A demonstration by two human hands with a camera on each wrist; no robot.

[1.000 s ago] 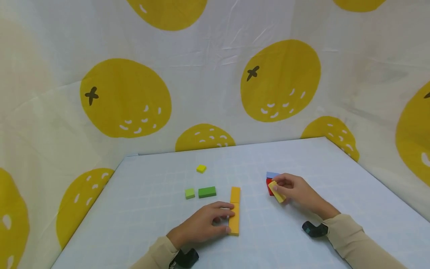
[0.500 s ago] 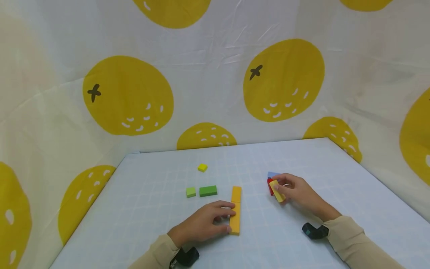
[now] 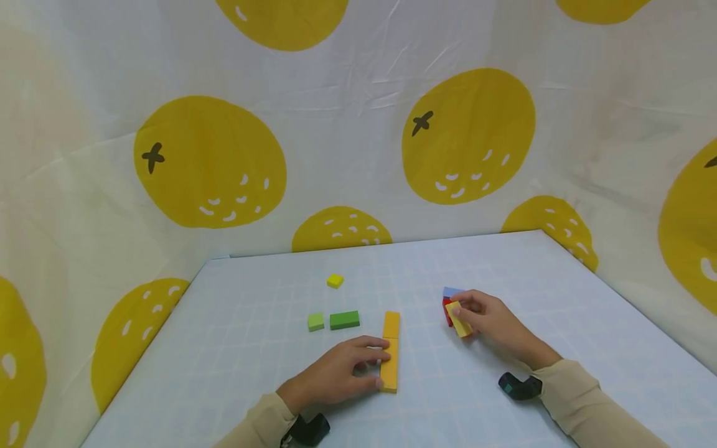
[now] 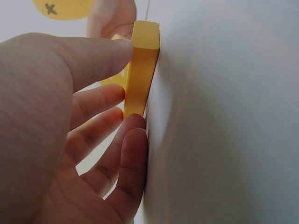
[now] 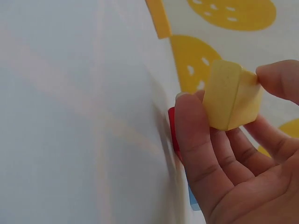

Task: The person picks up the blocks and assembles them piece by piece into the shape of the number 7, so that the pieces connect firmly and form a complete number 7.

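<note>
My right hand (image 3: 495, 322) pinches a pale yellow toy block (image 3: 458, 319) between thumb and fingers. In the right wrist view, that yellow block (image 5: 224, 95) is tilted and off the table. Just beyond it, partly hidden, a red block (image 3: 447, 313) and a blue block (image 3: 452, 292) lie one behind the other. My left hand (image 3: 338, 371) rests beside a long orange block (image 3: 389, 366), thumb and fingertips touching its left side, as the left wrist view of the orange block (image 4: 141, 70) also shows. A shorter orange block (image 3: 392, 325) lines up with its far end.
Left of the orange row lie a dark green block (image 3: 344, 320) and a light green block (image 3: 316, 322). A small bright yellow block (image 3: 335, 280) lies farther back. A white cloth (image 3: 347, 124) with yellow fruit prints hangs behind the pale table (image 3: 224, 361).
The picture shifts slightly with the head. Both hands stay in nearly the same places, the right still pinching the pale yellow block and the left still touching the orange one.
</note>
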